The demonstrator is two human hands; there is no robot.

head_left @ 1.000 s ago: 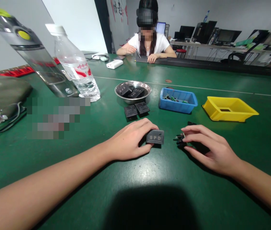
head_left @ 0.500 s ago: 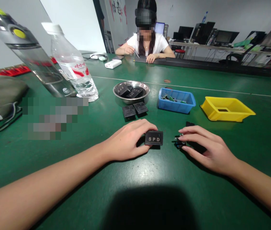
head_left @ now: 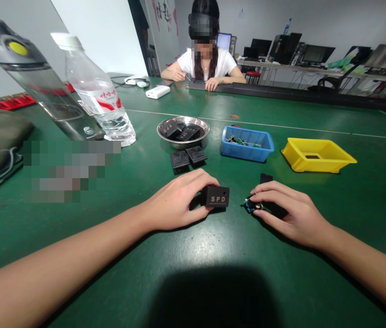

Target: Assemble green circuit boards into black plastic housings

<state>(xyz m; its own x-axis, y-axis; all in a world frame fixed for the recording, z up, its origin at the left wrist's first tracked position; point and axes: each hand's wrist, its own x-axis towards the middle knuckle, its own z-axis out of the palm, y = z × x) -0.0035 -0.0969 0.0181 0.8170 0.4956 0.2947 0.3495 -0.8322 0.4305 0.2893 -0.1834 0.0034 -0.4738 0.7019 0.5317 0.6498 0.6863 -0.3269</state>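
Left hand [head_left: 175, 202]: fingers clamped on black SPD case [head_left: 217, 196], resting on green surface [head_left: 213, 255]. Right hand [head_left: 290, 212]: fingers pinched on small dark component [head_left: 254, 206].

Evenly bright from overhead. Dark soft shadow on the table [head_left: 350, 218] just below both hands; dull glare between them. Edges bowed by wide-angle distortion; far background slightly soft.

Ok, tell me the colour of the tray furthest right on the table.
Yellow: the tray shows clearly in the head view, right of the blue bin.
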